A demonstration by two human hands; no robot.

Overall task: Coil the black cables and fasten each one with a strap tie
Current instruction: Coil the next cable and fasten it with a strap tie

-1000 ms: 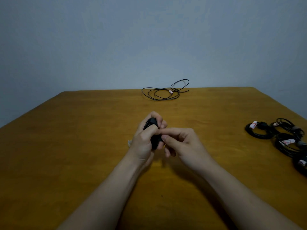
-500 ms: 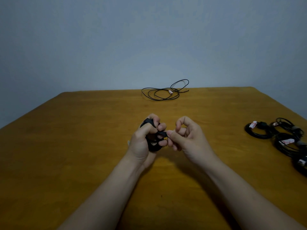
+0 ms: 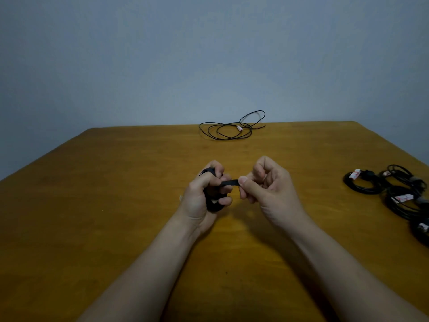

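My left hand (image 3: 201, 194) is closed around a small coiled black cable (image 3: 213, 201) just above the middle of the table. A black strap tie (image 3: 229, 182) runs from that coil to the right, stretched flat. My right hand (image 3: 267, 189) pinches the strap's free end between thumb and forefinger, a short gap from the left hand. Most of the coil is hidden inside the left fist. A loose, uncoiled black cable (image 3: 229, 129) with a white and red tag lies at the far edge of the table.
Several coiled black cables (image 3: 394, 191) with white and red tags lie together at the right edge of the wooden table (image 3: 92, 205). A plain grey wall stands behind the table.
My right hand has pulled away to the right, drawing the strap tie out from the coil. The left hand has kept its hold on the coil almost in place.
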